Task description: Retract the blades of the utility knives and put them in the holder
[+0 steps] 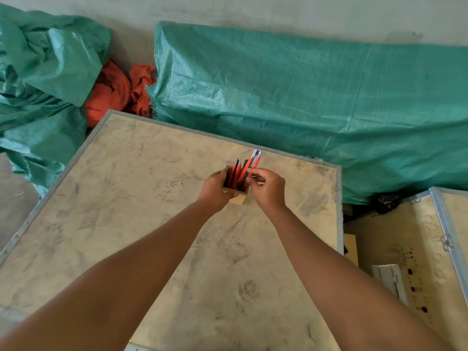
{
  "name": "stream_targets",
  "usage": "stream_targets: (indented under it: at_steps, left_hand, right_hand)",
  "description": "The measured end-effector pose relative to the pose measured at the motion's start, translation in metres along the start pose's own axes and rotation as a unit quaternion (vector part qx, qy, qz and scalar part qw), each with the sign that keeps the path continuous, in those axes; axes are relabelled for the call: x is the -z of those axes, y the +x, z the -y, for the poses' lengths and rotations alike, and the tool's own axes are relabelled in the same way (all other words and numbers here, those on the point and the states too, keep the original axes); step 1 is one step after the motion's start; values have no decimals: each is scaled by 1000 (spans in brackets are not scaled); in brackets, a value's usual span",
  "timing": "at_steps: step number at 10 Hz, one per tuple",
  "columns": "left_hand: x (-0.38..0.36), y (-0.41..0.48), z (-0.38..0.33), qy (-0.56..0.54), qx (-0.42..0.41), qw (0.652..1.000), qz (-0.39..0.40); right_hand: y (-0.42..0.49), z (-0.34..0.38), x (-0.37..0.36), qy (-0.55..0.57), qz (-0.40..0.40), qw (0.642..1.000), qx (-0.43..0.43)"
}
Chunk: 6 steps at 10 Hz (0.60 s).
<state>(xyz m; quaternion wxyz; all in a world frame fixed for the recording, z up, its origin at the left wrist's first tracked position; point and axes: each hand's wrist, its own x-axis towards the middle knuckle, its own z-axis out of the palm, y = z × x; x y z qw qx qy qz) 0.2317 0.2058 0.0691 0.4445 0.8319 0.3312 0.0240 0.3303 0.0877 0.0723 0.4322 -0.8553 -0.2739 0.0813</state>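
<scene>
A small square wooden holder [239, 198] stands on a dusty plywood crate top [152, 224]. Several red-and-black utility knives [238, 173] stand in it, leaning away from me. The tallest knife [255, 159] sticks out at the holder's right side, its metal tip uppermost. My left hand [215, 191] is wrapped around the holder's left side. My right hand [268, 188] is at the holder's right side, its thumb and fingers pinched on the lower part of the tallest knife. The bottoms of the knives are hidden inside the holder.
Green woven tarps [304, 92] cover bulky shapes behind and to the left of the crate, with orange cloth [114, 92] between them. A second metal-edged crate [410, 249] lies at the right, past the crate's right edge [339, 211].
</scene>
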Motion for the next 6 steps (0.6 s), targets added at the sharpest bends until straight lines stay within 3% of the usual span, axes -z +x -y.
stream_targets:
  at_steps: [4, 6]
  left_hand:
    - [1, -4, -3, -31, -21, 999, -7]
    - [12, -17, -19, -24, 8, 999, -48]
  right_hand:
    - [-4, -3, -2, 6, 62, 997, -42]
    - [-8, 26, 45, 72, 20, 997, -15]
